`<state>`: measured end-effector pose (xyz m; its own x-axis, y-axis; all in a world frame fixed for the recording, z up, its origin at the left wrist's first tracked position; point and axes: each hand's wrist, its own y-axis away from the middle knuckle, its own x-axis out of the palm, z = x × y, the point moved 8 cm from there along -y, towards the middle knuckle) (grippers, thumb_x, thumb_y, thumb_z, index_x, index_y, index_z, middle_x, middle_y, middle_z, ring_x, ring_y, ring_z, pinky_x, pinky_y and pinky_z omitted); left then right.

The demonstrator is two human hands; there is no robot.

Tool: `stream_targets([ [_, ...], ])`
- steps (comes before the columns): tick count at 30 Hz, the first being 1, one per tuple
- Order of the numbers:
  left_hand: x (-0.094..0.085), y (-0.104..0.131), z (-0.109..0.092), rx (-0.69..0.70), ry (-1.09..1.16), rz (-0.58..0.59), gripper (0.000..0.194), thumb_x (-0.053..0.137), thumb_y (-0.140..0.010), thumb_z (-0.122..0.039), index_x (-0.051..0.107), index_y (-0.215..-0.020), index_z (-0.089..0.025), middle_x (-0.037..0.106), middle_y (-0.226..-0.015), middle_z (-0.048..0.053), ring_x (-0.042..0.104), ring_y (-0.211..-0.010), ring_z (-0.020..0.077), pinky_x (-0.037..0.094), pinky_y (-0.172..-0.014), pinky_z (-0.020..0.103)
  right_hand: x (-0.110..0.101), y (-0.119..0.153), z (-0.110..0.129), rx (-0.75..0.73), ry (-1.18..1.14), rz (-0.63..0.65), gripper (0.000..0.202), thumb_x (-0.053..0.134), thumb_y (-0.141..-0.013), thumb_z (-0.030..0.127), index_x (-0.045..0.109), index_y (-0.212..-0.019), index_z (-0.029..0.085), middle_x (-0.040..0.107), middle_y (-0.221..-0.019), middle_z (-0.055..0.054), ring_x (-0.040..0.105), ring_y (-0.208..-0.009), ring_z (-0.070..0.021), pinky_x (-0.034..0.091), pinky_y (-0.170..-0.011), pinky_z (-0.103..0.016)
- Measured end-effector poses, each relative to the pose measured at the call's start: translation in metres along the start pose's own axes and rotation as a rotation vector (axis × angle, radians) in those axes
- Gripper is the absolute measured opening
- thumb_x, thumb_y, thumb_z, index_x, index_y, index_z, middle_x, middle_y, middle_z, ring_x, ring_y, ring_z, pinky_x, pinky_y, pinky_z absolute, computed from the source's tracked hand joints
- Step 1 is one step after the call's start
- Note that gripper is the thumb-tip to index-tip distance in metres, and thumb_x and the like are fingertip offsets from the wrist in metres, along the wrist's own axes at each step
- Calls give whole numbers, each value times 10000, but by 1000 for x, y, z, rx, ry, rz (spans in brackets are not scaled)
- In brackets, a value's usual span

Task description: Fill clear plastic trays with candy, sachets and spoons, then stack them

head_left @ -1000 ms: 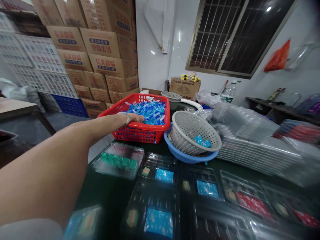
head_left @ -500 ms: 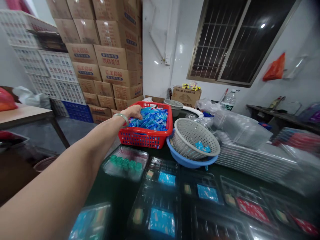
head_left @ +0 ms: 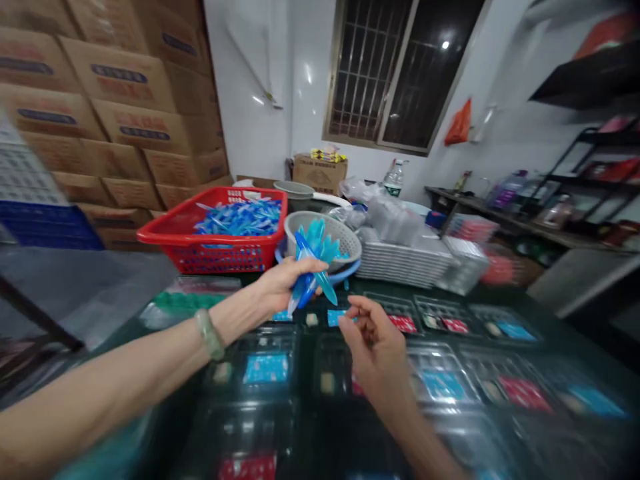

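My left hand, with a green bangle on its wrist, grips a bunch of blue and teal plastic pieces above the table. My right hand is to the right of the bunch, fingers curled and thumb apart, nothing seen between them. The red basket at the back left holds many similar blue pieces. Behind the bunch is a grey colander in a blue basin. Clear compartment trays with blue or red packets and small pale blocks cover the dark table.
Stacked clear trays stand behind on the right. A tray with green items lies at the left. Cartons are piled at the back left. A water bottle and a cardboard box stand at the back.
My left hand has come out of the red basket with a bunch of blue pieces. My right hand has come into view. The view has turned to the right.
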<state>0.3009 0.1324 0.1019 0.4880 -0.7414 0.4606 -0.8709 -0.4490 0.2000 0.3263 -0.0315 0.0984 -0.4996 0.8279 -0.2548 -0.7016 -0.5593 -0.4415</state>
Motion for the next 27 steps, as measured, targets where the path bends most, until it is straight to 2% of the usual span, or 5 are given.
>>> stream_targets([
  [7,81,8,101,-74,-171,118,222,773,-547,-160,580,-655,-136,632,-597,13,587,-502,129,482,-477,218,-73,33,-25,-1,360,-145,136,557,-783,298,593,-852,187,600,-745,-11,531,-656,-134,404,-639,-258],
  [16,167,-13,190,-390,-112,241,252,777,-580,-257,604,-730,-151,633,-640,18,576,-491,118,495,-469,225,-199,73,-91,398,-104,-224,245,516,-801,409,546,-804,166,553,-653,24,426,-432,-67,350,-408,-196],
  [20,178,-28,203,-353,-182,267,200,755,-612,-236,604,-704,-140,618,-648,18,568,-517,106,496,-507,219,-298,55,-129,321,789,-280,281,401,-868,377,555,-863,143,555,-649,4,488,-513,-98,400,-487,-211],
  [24,177,-39,199,-271,-281,283,190,741,-628,-264,609,-712,-157,617,-661,17,568,-562,120,491,-546,237,-369,7,-177,308,1050,-230,191,470,-836,275,584,-903,137,602,-838,-62,550,-733,-158,415,-669,-265],
  [27,178,-41,194,-230,-321,288,167,726,-639,-276,611,-666,-158,604,-641,19,546,-547,120,471,-532,235,-389,-34,-204,287,1191,-120,191,455,-843,230,590,-959,161,584,-977,-90,539,-885,-182,391,-750,-273],
])
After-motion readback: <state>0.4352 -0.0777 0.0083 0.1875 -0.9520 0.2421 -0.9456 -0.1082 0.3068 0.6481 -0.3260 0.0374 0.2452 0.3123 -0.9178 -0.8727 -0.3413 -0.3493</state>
